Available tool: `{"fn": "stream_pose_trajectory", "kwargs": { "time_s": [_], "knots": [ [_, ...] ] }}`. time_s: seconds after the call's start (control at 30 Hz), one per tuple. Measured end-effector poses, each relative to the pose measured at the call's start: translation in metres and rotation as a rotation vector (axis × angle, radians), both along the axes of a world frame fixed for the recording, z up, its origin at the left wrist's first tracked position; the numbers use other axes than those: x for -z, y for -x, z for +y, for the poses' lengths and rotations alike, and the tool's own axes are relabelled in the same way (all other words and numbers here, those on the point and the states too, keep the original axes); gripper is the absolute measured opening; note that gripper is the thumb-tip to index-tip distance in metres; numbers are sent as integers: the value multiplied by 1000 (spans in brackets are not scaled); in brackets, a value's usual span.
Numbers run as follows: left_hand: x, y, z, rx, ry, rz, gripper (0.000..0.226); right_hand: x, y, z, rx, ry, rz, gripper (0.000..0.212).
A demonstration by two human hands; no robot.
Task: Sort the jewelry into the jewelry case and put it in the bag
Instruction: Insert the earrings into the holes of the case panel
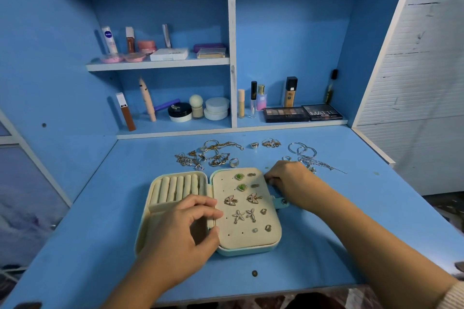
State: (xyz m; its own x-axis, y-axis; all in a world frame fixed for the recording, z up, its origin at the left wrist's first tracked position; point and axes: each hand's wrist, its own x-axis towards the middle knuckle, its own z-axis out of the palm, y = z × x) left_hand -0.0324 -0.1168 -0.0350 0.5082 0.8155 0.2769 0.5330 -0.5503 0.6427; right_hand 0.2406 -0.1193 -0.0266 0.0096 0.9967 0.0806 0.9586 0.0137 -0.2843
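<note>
Your left hand (190, 223) sits lowest in the frame, half curled over the left half of the open jewelry case (248, 251). Thumb and forefinger lie at the inner edge of the earring panel (226, 239); whether they pinch it I cannot tell.

Your right hand (288, 180) is at the panel's upper right corner, fingers curled under. Its fingertips are hidden, so what it holds, if anything, cannot be told.

Case position: centre of the desk (326, 258), lying flat, with the ring rolls (175, 189) on the left and all bare. Several earring pairs are already pinned on the panel; holes at its lower left stay free.

Outstanding, by my judgement: most of the sorting.
- A tangled pile (211, 155) of chains and rings lies just above the case.
- One broad ring (234, 162) sits nearest the lid edge.
- Hoops (302, 149) and a fine chain lie right of your right hand.

Recommendations:
- Keep the left hand steadying the case while the right seats each post.
- Take single rings first.
- Lift chains apart, not dragged.

No bag is in view. Cosmetics shelves (160, 64) fill the upper frame.
</note>
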Motion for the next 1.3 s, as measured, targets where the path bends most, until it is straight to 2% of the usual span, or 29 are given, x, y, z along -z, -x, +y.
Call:
{"fn": "stream_pose_trajectory", "kwargs": {
  "time_s": [0.13,0.3,0.43,0.67,0.93,1.1,1.2,1.3],
  "knots": [
    [0,0,0,5,11,-11,33,-19,-17,-10,137,0,96,28],
    [1,-1,1,-3,5,15,31,-19,-15,-9,108,92,106,33],
    [0,0,2,-21,-2,32,29,-14,-9,-3,95,72,136,35],
    [-3,6,3,-56,5,29,30,-15,3,9,28,17,167,17],
    [-5,6,3,-53,29,7,28,-13,12,14,63,40,49,16],
    [-9,6,3,-34,27,15,29,-21,36,-16,243,-112,231,13],
    [-9,2,3,-6,36,36,31,-24,62,-42,180,-234,315,11],
    [-9,-4,2,0,39,47,23,-20,72,-57,150,-237,362,10]
  ]
}}
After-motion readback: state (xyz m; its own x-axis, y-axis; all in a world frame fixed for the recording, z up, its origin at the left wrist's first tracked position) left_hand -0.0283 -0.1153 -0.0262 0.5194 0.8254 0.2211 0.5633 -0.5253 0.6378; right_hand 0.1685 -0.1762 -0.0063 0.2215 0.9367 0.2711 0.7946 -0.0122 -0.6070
